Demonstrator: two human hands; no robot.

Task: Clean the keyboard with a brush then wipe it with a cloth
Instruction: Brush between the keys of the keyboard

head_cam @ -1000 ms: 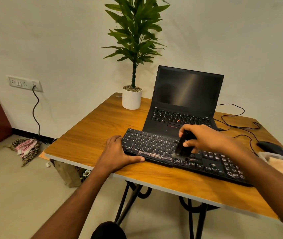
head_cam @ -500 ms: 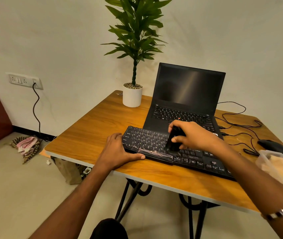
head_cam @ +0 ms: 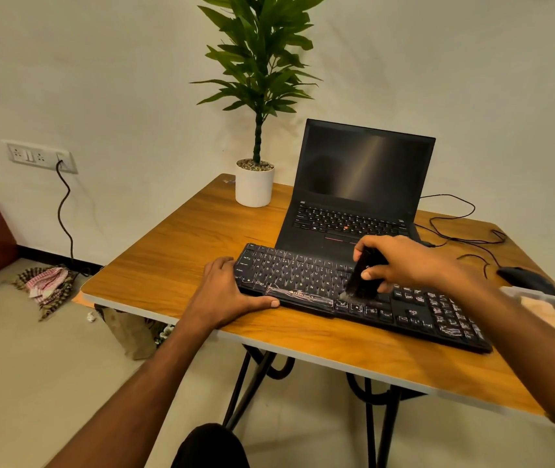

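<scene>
A black keyboard lies across the front of the wooden table, its spacebar still under a clear wrapper. My right hand grips a small black brush with its bristles down on the keys near the middle of the lower rows. My left hand rests flat on the table at the keyboard's left end, thumb along its front edge. A beige cloth lies in a clear container at the right edge, partly hidden by my right forearm.
An open black laptop stands right behind the keyboard. A potted plant is at the back left. A black mouse and loose cables lie at the right. A checked rag is on the floor.
My right hand has swept the brush to and fro over the middle keys, left and then slightly back right. My left hand has stayed at the keyboard's left end. The camera view shifted.
</scene>
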